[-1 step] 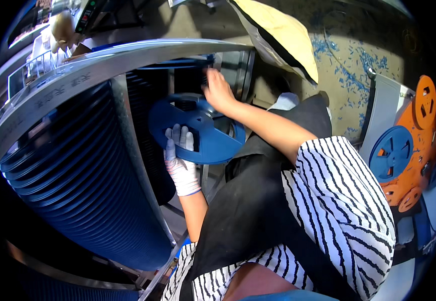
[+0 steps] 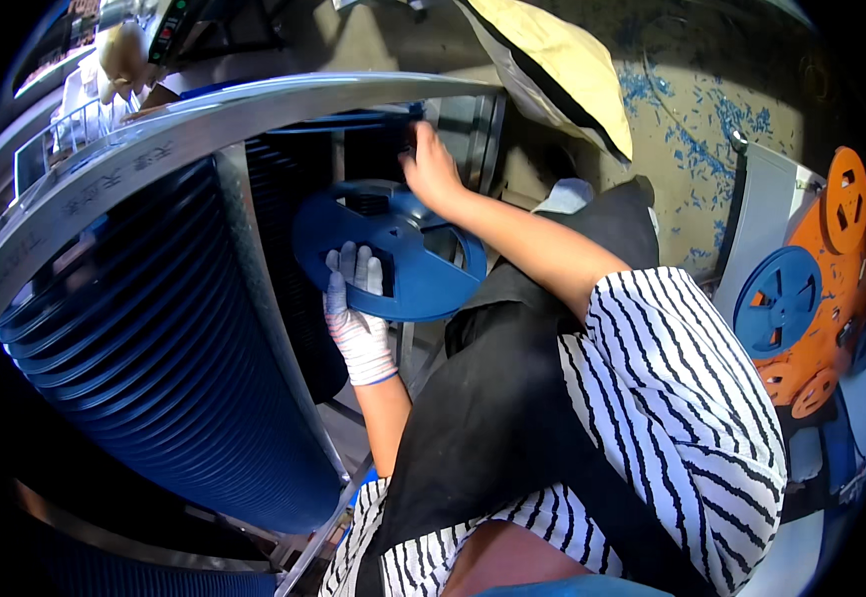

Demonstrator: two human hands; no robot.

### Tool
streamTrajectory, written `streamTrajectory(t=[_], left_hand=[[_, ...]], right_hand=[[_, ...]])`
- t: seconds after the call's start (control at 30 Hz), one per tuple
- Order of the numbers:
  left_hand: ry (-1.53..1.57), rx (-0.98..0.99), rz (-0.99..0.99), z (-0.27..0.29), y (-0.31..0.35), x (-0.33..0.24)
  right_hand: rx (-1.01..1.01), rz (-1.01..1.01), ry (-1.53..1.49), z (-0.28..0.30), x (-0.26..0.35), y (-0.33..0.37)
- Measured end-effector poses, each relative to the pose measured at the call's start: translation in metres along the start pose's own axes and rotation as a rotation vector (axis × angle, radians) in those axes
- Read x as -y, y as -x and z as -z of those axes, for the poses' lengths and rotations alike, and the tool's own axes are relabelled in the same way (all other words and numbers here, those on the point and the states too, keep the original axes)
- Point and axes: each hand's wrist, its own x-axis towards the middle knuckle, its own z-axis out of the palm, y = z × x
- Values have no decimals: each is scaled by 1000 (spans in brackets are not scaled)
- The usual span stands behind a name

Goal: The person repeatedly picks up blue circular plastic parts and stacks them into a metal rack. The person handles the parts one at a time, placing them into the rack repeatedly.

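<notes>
Metal, grey and bent by the lens, the rack frame (image 2: 303, 92) arches beyond the left hand (image 2: 358, 316) and down its left side; within it, left of that hand, runs a long stack of blue ridged discs (image 2: 174, 368); a pale yellow sack (image 2: 557, 75) lies beyond and to the right of the right hand (image 2: 435, 177); the blue flat-faced reel (image 2: 428, 279) is in the gloved left hand, whose fingers lie over its near left part by a cut-out window; the bare right hand is partly curled just beyond the reel's far edge, and whether it grips anything I cannot tell; the reel looks like stiff plastic, probably light, perhaps slippery under a glove and liable to crack at its thin rim; a cut-out edge or the rim should give the surest hold.
</notes>
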Motion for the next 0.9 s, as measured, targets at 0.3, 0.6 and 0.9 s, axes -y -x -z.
streamTrajectory(t=[0.3,0.6,0.9], left_hand=[[51,-13,5,2,0,-1],[-24,-38,-92,-12,15,9],[22,-112,-168,18,74,53]], right_hand=[[133,-692,-844,-11,17,-41],[251,-700,-829,-9,5,-61],[132,-933,-971,-2,-31,-57]])
